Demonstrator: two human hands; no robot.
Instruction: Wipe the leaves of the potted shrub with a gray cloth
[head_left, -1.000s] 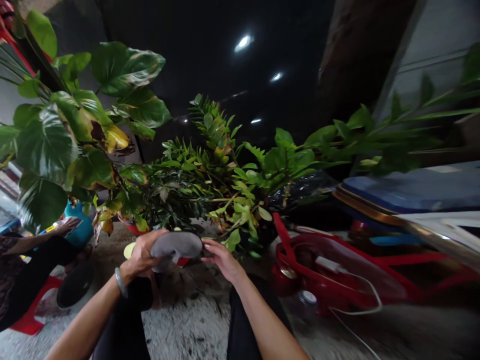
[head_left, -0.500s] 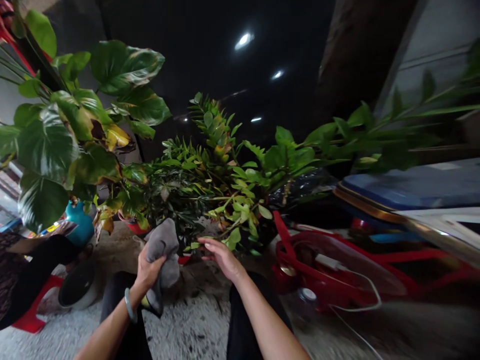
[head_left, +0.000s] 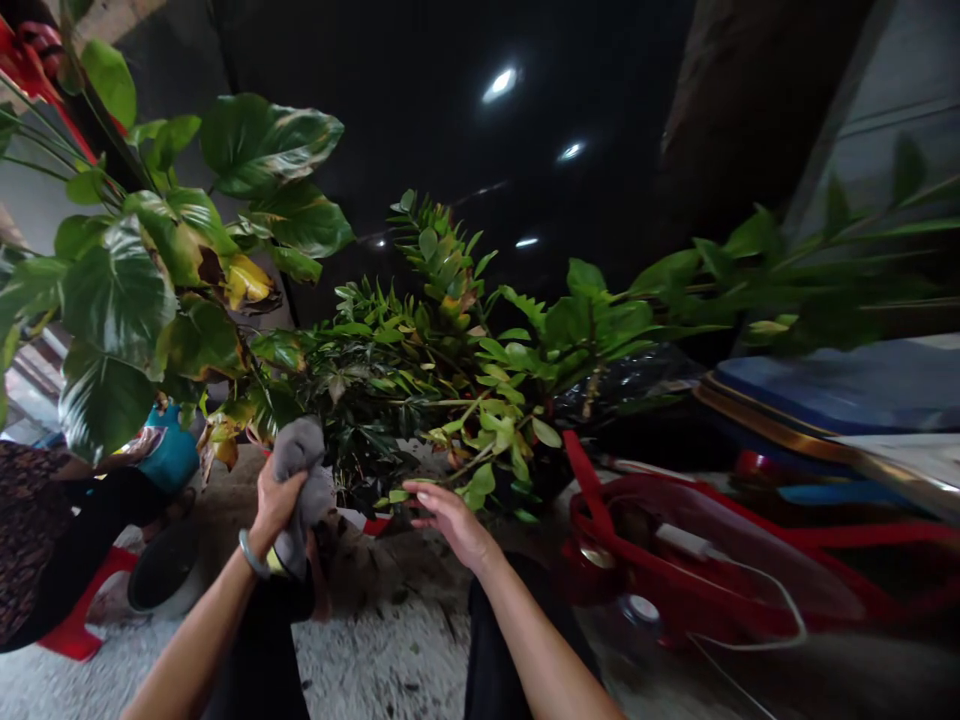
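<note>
My left hand (head_left: pixel 277 503), with a pale bangle at the wrist, is closed around a bunched grey cloth (head_left: pixel 304 465). A small yellow-green patch shows at the cloth's lower end. My right hand (head_left: pixel 454 522) reaches to the low leaves of a green potted plant (head_left: pixel 499 430), its thumb and fingers around a light green leaf (head_left: pixel 396 496) at the end of a stem. Whether the fingertips press on that leaf is hard to make out.
Large-leaved foliage (head_left: pixel 120 290) rises at the left. Beside it a seated person (head_left: pixel 45 530) is near a teal container (head_left: pixel 169 450) and a dark bucket (head_left: pixel 165 575). At right stand a red basket (head_left: pixel 600 500) with a white cable and a blue-topped surface (head_left: pixel 817 390).
My left hand has moved left and slightly down with the grey cloth. The right hand stays by the same leaf, while the whole view has shifted slightly.
</note>
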